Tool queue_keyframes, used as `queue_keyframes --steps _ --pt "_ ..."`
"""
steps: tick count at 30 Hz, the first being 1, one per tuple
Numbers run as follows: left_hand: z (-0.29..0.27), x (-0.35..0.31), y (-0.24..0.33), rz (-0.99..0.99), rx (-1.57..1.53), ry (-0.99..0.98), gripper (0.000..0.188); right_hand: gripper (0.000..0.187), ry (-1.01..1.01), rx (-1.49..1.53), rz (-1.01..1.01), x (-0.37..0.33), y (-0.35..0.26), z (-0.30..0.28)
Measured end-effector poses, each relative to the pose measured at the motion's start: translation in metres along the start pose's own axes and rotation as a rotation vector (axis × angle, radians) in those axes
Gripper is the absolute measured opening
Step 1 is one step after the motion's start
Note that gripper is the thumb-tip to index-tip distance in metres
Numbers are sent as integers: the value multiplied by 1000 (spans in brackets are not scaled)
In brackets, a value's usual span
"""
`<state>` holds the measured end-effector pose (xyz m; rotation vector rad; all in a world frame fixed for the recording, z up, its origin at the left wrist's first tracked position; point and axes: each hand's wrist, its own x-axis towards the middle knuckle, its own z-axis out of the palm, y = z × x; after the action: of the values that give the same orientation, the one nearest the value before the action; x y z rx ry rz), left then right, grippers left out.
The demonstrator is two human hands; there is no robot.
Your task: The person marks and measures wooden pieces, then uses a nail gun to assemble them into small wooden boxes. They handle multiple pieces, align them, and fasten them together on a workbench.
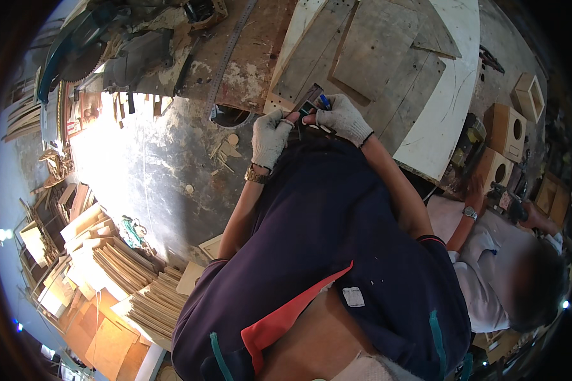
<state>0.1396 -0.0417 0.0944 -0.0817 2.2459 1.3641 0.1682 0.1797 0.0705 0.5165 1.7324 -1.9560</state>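
Observation:
My left hand (271, 139), in a white knit glove with bare fingertips, is closed in a pinch at the near edge of a small dark object (311, 95). My right hand (344, 120), gloved the same way, closes on the other side of that object. A short blue pen-like piece (325, 101) sticks out between the right hand's fingers. Both hands are close together in front of my dark shirt, by the workbench edge. The object's kind is hard to make out, as the fingers cover part of it.
Grey wooden boards (381, 57) lie on the workbench beside a long metal ruler (232, 54). A circular saw blade (82, 60) shows at the far left. Wood sheets (124, 263) are stacked at the lower left. At right, a co-worker's hand (475, 190) touches a wooden box (493, 168).

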Motion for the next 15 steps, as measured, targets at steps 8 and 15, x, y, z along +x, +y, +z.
queue_keyframes --steps 8,15 --pt "0 3 1 5 -21 20 37 33 -5 -50 -35 10 7 -4" --pt "-1 1 3 -3 23 37 38 35 -17 -86 -36 13 10 -4"
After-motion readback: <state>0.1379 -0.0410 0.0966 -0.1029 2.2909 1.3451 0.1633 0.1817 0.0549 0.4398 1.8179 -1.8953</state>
